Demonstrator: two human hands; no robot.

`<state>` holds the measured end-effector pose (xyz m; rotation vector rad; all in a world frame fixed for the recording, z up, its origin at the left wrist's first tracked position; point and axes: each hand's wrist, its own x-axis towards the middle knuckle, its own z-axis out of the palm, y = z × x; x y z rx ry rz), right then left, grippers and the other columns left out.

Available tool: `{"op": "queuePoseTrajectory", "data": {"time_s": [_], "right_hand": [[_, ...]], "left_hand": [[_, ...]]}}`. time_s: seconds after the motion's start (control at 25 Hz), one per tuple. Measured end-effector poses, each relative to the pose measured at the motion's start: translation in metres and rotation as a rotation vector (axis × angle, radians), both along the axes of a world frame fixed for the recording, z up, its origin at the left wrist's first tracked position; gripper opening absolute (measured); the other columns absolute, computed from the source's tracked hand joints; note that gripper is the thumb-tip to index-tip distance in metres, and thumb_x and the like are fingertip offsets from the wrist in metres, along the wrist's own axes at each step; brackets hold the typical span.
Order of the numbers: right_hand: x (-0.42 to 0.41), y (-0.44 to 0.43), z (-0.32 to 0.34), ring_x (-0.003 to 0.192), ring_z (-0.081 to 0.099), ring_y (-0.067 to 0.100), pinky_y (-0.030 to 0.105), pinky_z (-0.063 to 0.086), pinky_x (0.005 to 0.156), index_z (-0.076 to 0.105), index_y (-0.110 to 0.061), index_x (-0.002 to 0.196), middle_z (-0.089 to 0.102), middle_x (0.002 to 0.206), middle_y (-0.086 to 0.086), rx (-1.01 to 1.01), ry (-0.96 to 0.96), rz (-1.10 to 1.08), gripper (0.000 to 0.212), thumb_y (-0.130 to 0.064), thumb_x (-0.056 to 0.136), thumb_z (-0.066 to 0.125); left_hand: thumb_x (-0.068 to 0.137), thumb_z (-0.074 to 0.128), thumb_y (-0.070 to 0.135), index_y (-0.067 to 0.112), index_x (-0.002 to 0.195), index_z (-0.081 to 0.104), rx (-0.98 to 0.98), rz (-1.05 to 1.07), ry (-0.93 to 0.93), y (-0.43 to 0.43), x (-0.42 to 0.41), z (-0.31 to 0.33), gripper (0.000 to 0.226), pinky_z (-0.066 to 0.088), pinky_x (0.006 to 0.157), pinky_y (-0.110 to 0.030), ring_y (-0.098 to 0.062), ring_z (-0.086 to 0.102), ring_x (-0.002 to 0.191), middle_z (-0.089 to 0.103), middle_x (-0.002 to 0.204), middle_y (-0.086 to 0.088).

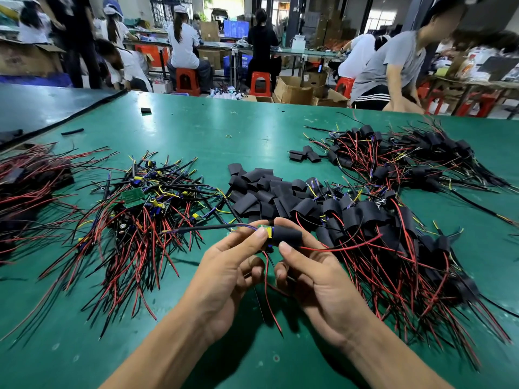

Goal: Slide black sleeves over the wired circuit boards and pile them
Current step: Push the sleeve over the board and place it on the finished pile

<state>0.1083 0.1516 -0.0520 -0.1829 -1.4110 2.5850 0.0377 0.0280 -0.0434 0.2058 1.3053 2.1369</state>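
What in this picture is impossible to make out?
Head view only:
1. Circuit board: mostly hidden by the black sleeve and the fingers of the left hand.
2. Boards in the sleeved pile: covered by their own sleeves.
3. Wire heap at the left edge: blurred and cut off.
4. Markings on the bare green board: too small.

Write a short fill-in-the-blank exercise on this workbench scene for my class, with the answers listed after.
The left hand and right hand hold one circuit board over a ____ table.
The sleeve pinched by the right hand is ____.
The pile of unsleeved boards lies on the person's ____ side.
Answers: green; black; left.
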Motion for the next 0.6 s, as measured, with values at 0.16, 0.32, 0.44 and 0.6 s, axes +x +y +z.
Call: {"op": "queuePoseTrajectory", "data": {"time_s": [0.16,0.32,0.44,0.6], "right_hand": [[0.002,0.004,0.001,0.059,0.057,0.008,0.02,0.053,0.059,0.073,-0.023,0.115,0.071,0.092,0.002,0.067,0.019,-0.009,0.042,-0.011,0.075,0.074],[0.004,0.009,-0.001,0.063,0.058,0.012,0.022,0.054,0.064,0.073,-0.026,0.116,0.073,0.097,0.004,0.253,0.047,-0.039,0.043,-0.013,0.076,0.078],[0.005,0.015,-0.001,0.065,0.053,0.01,0.019,0.05,0.066,0.072,-0.031,0.117,0.074,0.094,0.002,0.47,0.05,-0.1,0.04,-0.017,0.08,0.078],[0.005,0.018,-0.002,0.081,0.06,0.016,0.028,0.054,0.077,0.07,-0.032,0.119,0.075,0.107,0.006,0.567,0.064,-0.096,0.039,-0.02,0.082,0.075]], "left_hand": [[0.074,0.073,0.034,0.024,0.078,0.077,-0.005,0.015,-0.044,0.001,0.001,0.001,0.012,0.04,0.048,-0.015,-0.007,0.045,0.047,0.063,0.076,0.004],[0.073,0.072,0.033,0.023,0.074,0.077,-0.011,0.025,-0.074,0.0,0.0,0.001,0.01,0.039,0.054,-0.019,-0.006,0.042,0.046,0.064,0.076,0.005],[0.072,0.073,0.034,0.021,0.08,0.076,-0.04,0.002,-0.048,0.0,-0.001,0.001,0.015,0.039,0.055,-0.02,-0.006,0.043,0.046,0.063,0.081,0.004],[0.073,0.073,0.033,0.023,0.071,0.076,-0.08,-0.04,-0.073,-0.002,-0.003,0.002,0.012,0.039,0.048,-0.017,-0.007,0.046,0.046,0.063,0.075,0.004]]}}
